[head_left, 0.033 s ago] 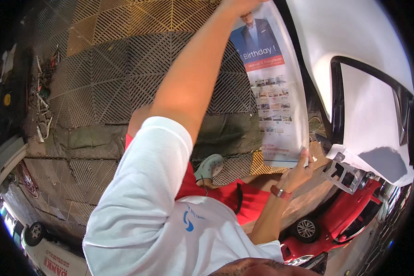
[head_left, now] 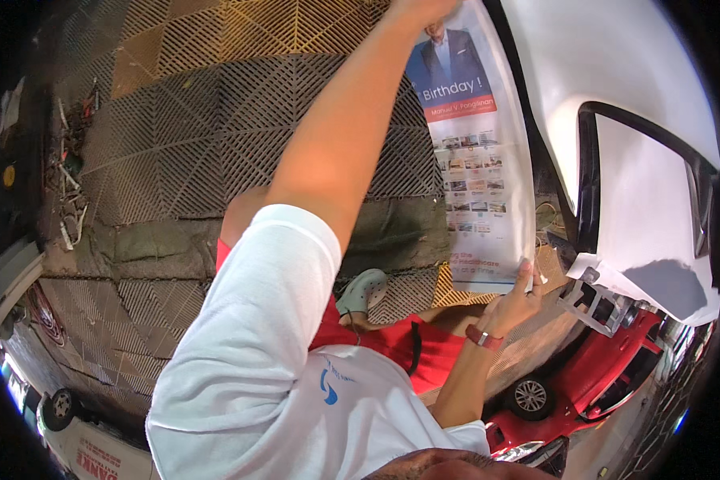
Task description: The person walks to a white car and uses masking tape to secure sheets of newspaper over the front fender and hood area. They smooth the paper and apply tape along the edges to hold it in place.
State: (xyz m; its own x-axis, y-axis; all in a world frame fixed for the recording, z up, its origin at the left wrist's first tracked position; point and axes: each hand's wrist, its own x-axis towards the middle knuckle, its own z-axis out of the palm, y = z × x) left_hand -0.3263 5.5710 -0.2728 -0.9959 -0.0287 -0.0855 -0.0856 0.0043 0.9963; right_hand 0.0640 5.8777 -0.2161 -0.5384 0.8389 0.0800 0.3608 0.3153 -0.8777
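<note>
A long newspaper page (head_left: 476, 216), printed with a suited figure on blue, a red band and rows of small photos, is stretched between my two hands. My left hand (head_left: 426, 11), cut off partly by the top edge, grips its far end; some fingers are hidden. At the near end, my right hand (head_left: 514, 308), with a reddish-brown watch band on the wrist, pinches the corner between thumb and fingers. The sheet hangs alongside a white car (head_left: 616, 48) with black trim.
Grey and yellow slatted floor tiles (head_left: 176, 152) spread below, crossed by a green cloth strip (head_left: 148, 244). A grey clog (head_left: 363, 292) is on my foot. A metal frame (head_left: 596, 308) stands near a red car (head_left: 608, 368). Debris (head_left: 72, 188) lies far left; another white vehicle (head_left: 96, 444) is lower left.
My left arm has shifted slightly right, and the page's left edge has moved a little with it. My right hand keeps its hold, nearly still.
</note>
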